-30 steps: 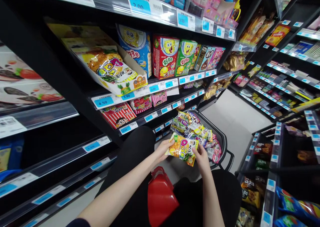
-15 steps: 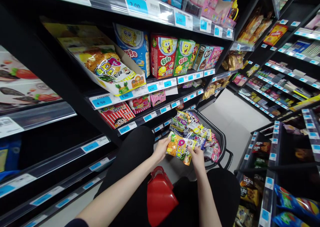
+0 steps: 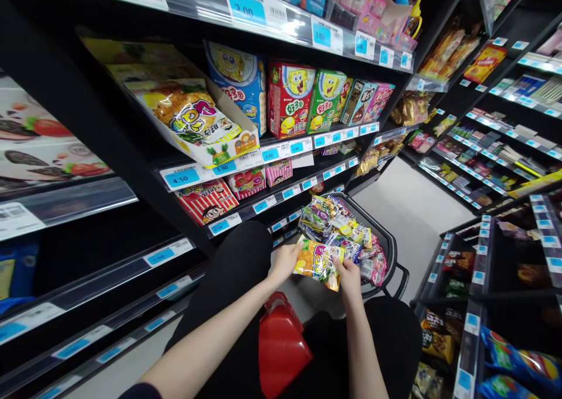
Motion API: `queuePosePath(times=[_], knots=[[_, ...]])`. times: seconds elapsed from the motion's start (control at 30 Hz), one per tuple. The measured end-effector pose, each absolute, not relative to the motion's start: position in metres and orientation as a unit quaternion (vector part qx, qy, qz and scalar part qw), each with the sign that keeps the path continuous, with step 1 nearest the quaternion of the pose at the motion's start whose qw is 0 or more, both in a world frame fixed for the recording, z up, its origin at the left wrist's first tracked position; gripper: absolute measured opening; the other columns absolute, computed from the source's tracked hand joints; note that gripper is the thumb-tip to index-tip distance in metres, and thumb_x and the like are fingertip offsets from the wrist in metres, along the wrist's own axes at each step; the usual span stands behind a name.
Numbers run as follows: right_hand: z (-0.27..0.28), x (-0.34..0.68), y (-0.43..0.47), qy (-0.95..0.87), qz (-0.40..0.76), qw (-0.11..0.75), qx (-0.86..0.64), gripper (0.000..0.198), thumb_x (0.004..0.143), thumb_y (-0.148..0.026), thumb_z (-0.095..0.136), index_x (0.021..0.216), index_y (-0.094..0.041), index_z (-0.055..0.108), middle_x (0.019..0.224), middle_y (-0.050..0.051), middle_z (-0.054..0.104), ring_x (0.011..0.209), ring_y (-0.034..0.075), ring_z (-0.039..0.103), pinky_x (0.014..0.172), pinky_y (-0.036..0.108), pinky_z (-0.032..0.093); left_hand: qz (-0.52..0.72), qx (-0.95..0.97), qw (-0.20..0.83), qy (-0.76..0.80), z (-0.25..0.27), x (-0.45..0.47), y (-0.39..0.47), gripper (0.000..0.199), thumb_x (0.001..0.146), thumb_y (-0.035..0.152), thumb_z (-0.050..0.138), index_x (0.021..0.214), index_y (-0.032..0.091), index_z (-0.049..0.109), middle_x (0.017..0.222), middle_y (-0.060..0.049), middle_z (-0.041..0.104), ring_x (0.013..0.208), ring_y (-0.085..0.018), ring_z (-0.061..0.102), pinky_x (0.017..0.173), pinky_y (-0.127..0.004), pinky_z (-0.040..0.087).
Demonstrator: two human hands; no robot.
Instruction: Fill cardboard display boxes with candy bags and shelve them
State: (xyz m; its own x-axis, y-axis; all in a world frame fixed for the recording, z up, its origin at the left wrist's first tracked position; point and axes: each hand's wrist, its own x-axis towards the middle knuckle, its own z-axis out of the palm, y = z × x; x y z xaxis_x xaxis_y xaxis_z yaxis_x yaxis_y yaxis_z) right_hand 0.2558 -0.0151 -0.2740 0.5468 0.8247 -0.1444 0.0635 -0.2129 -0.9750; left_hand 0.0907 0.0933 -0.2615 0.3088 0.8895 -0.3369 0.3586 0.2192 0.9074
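Observation:
Between my hands is a yellow and white bag of gummy candy (image 3: 317, 260), its printed front turned up toward me. My left hand (image 3: 285, 262) pinches its left end, and my right hand (image 3: 349, 276) grips the right end. The fingers under the bag are hidden. Just beyond it stands a black basket (image 3: 389, 235) heaped with small colourful candy bags (image 3: 327, 215). On the shelf to the left, an open display carton (image 3: 232, 147) holds similar yellow bags (image 3: 193, 115).
Boxed snacks (image 3: 290, 100) stand in a row on the left shelf, with striped candy boxes (image 3: 208, 200) below. A red plastic stool (image 3: 283, 346) shows between my legs. Low shelves (image 3: 476, 288) with snack bags run along the right. Pale floor (image 3: 406, 191) stretches ahead.
Both hands keep hold of the candy bag, which has shifted very slightly and tilted a little. The view has moved slightly, so the shelves appear a little further right.

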Motion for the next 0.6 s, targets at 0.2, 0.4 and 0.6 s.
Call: queuePosePath(times=[0.2,0.4,0.6], knots=[[-0.279,0.255,-0.014,-0.332,0.363,0.53,-0.69,0.025,0.09,-0.036,0.06,0.087,-0.012,0.064,0.079,-0.002,0.065,0.067,0.013,0.063,0.063,0.028,0.053,0.215,0.604,0.55,0.534,-0.263,0.09,0.097,0.029,0.091,0.039,0.055,0.1,0.012,0.063,0.096,-0.003,0.065,0.081,-0.019,0.064,0.071,-0.034,0.054],[-0.272,0.261,-0.017,-0.363,0.326,0.533,-0.691,0.023,0.09,-0.036,0.059,0.087,-0.013,0.063,0.082,-0.001,0.065,0.071,0.014,0.064,0.067,0.03,0.053,0.247,0.641,0.53,0.498,-0.252,0.087,0.094,0.038,0.088,0.042,0.055,0.059,0.017,0.057,0.062,0.0,0.055,0.069,-0.018,0.058,0.068,-0.028,0.042],[-0.265,0.267,-0.026,-0.388,0.287,0.52,-0.705,0.026,0.089,-0.035,0.061,0.075,-0.013,0.059,0.063,-0.007,0.055,0.051,0.007,0.053,0.05,0.022,0.046,0.278,0.625,0.551,0.478,-0.242,0.079,0.094,0.04,0.079,0.041,0.062,0.045,0.021,0.052,0.058,-0.003,0.051,0.08,-0.023,0.059,0.065,-0.025,0.036]])
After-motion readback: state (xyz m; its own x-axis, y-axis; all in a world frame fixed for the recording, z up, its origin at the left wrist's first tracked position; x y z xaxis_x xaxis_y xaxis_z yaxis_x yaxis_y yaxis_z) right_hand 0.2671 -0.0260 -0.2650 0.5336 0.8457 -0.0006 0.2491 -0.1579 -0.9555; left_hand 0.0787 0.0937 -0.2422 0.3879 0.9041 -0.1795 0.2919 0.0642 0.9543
